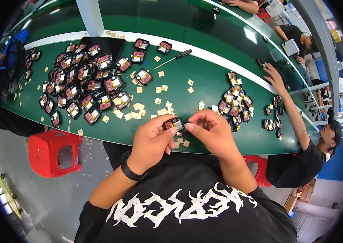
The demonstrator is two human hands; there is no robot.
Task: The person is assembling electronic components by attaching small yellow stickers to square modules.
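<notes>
Over the near edge of the green table, my left hand (pixel 154 139) is closed on a small black-cased electronic module (pixel 174 124) with a red circuit board and a pale square part. My right hand (pixel 212 131) is at the module's right side, thumb and forefinger curled in a pinch by its edge. Whatever those fingertips hold is too small to make out. Small square beige paper pieces (pixel 162 112) lie scattered just beyond my hands. A large heap of similar modules (pixel 84 73) is to the left, and a smaller pile of modules (pixel 236 101) to the right.
A screwdriver (pixel 174 58) lies beyond the paper pieces, near a black tray (pixel 112 46). At the right, a co-worker's arm (pixel 290 101) stretches across the table past more modules (pixel 269 123). A red stool (pixel 50 154) stands at the left. Other people sit across the line.
</notes>
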